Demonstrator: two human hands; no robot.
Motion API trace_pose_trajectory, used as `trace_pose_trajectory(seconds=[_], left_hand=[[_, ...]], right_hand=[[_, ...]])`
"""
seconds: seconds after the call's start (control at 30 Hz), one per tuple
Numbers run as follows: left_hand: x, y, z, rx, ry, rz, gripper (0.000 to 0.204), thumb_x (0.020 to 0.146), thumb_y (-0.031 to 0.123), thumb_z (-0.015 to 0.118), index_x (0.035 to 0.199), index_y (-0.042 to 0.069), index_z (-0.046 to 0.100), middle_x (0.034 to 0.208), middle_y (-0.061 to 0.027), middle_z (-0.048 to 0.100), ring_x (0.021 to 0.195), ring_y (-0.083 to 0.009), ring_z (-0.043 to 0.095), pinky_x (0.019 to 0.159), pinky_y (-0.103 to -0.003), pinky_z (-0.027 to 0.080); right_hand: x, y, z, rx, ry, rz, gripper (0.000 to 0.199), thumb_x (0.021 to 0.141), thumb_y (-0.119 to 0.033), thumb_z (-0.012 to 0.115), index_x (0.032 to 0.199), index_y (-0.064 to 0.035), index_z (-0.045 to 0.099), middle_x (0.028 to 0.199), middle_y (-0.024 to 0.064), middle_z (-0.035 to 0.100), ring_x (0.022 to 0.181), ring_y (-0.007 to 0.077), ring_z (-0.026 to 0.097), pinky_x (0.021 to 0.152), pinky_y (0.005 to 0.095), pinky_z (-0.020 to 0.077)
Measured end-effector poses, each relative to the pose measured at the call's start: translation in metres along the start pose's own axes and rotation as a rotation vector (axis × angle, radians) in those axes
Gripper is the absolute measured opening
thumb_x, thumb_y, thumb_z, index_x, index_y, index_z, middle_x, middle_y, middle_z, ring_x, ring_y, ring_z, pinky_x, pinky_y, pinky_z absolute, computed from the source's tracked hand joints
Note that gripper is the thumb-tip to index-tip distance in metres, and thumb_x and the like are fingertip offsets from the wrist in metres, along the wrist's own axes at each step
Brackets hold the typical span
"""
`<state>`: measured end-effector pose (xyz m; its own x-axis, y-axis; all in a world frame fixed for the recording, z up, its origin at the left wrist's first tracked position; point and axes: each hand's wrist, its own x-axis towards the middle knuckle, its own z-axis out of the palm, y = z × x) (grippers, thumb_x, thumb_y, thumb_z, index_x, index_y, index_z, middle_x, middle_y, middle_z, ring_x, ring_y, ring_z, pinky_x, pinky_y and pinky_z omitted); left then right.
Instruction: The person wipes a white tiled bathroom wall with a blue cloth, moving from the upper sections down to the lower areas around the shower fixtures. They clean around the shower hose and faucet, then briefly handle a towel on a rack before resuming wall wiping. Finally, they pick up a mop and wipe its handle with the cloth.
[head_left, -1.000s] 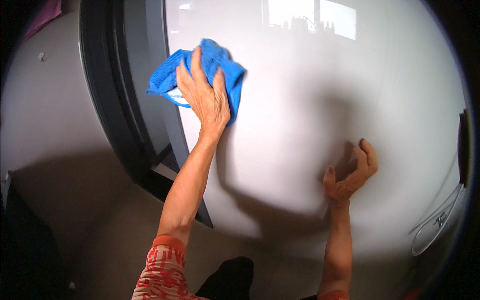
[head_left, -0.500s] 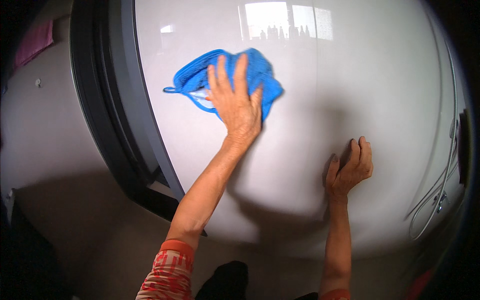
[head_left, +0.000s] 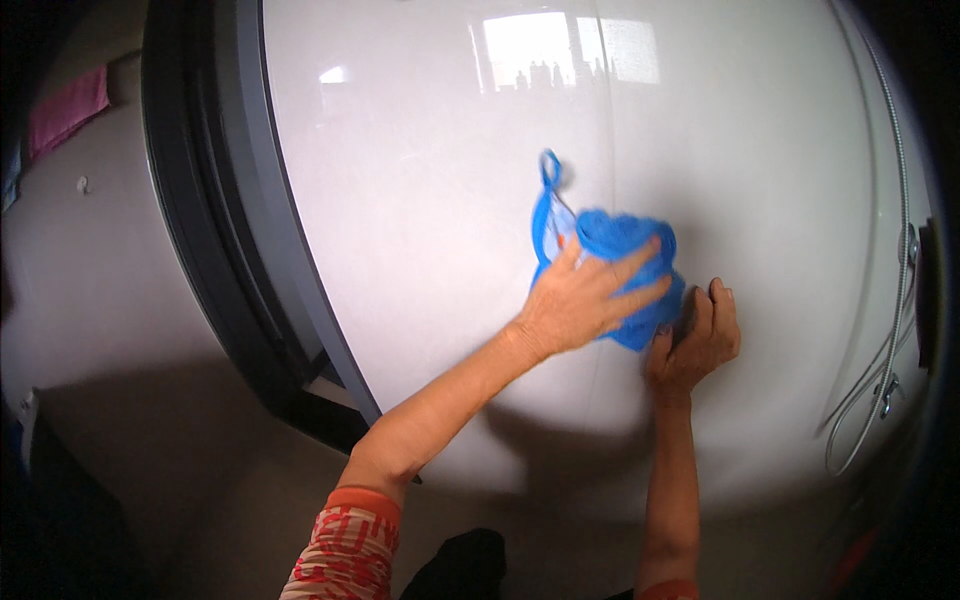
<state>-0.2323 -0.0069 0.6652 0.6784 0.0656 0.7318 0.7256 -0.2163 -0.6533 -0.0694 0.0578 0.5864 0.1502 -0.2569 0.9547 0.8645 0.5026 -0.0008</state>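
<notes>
A blue cleaning cloth (head_left: 625,235) with a hanging loop and a white underside lies bunched against a glossy white wall panel (head_left: 420,240). Spread over it, my left hand (head_left: 585,300) holds the cloth to the panel; its moving fingers are slightly blurred. Just to the right and lower, my right hand (head_left: 702,338) rests on the same panel with fingers apart and bent, nothing in them. The cloth's lower right edge comes close to the right thumb; whether they touch I cannot tell.
A dark door frame (head_left: 215,240) borders the panel on the left. Beyond it a pink towel (head_left: 68,112) hangs near a small white wall hook (head_left: 83,185). On the right, a metal shower hose (head_left: 903,170) hangs down and loops near a chrome fitting (head_left: 885,393).
My left hand has swept the cloth rightward and down across the panel, and the cloth has turned so its loop points up. My right hand has stayed nearly in place.
</notes>
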Motion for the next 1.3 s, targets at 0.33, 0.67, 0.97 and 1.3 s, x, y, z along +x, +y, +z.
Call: trace_pose_trajectory(seconds=[0.33,0.67,0.97,1.3], left_hand=[[-0.036,-0.064,-0.020,0.192,0.217,-0.491,0.064,0.070,0.026,0.073,0.127,0.030,0.046,0.140,-0.0073,0.035,0.131,-0.0316,0.028,0.105,-0.058,0.020],[-0.056,-0.028,-0.003,0.099,0.228,-0.616,0.068,0.063,0.011,0.073,0.126,0.023,0.049,0.140,-0.0161,0.030,0.129,-0.0408,0.025,0.101,-0.059,0.019],[-0.141,0.038,0.021,-0.101,-0.121,-0.291,0.069,0.051,0.026,0.081,0.115,0.034,0.057,0.137,-0.0128,0.037,0.115,-0.0324,0.042,0.088,-0.049,0.036],[-0.265,-0.006,0.014,0.108,-0.110,-0.477,0.086,0.048,0.036,0.082,0.126,0.029,0.047,0.141,-0.0172,0.026,0.125,-0.0408,0.029,0.099,-0.058,0.024]], right_hand=[[-0.058,-0.015,0.001,0.023,0.002,0.036,0.042,0.082,-0.029,0.050,0.118,-0.0072,0.046,0.129,0.0137,0.043,0.117,0.0304,0.039,0.092,0.0438,0.0257],[-0.033,-0.036,0.011,-0.022,0.012,0.010,0.044,0.080,-0.028,0.051,0.118,-0.0067,0.046,0.129,0.0139,0.044,0.118,0.0303,0.040,0.091,0.0426,0.0267],[-0.034,-0.031,0.008,0.000,-0.023,0.025,0.046,0.077,-0.029,0.052,0.117,-0.0060,0.047,0.129,0.0143,0.043,0.118,0.0304,0.040,0.091,0.0425,0.0249],[-0.073,-0.040,0.008,0.011,-0.001,0.036,0.047,0.075,-0.027,0.053,0.117,-0.0065,0.048,0.129,0.0136,0.044,0.118,0.0304,0.040,0.091,0.0440,0.0258]])
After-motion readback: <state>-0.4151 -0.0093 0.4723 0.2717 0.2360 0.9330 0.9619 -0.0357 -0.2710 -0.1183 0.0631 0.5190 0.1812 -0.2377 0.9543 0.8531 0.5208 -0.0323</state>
